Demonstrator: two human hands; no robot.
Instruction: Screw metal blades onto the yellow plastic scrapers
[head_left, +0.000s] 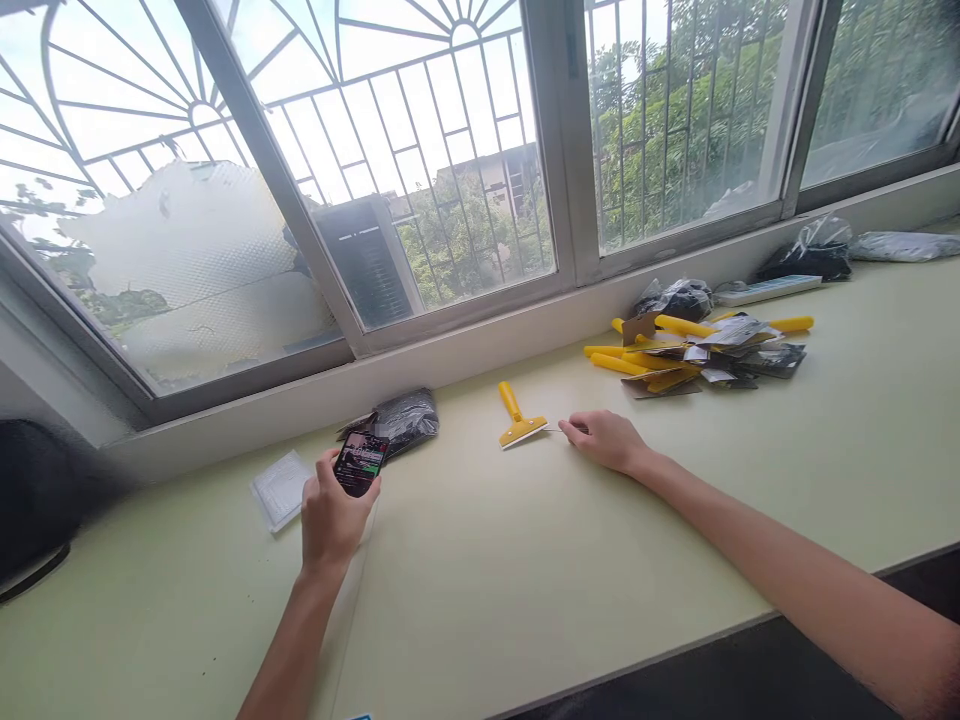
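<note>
My left hand (335,515) is closed around a smartphone (361,464) with its lit screen facing up, held above the table's left part. Near the middle of the table lies a yellow scraper (523,430), its handle pointing to the window and its wide blade edge toward me. My right hand (606,440) is closed just right of the scraper, gripping a thin metal rod (553,431). The rod's tip reaches the right end of the scraper head; whether it touches I cannot tell. Most of the rod is hidden in my fingers.
A pile of yellow scrapers (682,355) with cardboard and packaging lies at the back right. Black plastic bags (409,415) sit behind the phone, beside a clear flat packet (280,490). More bags (810,255) and a pale flat box (769,290) line the windowsill.
</note>
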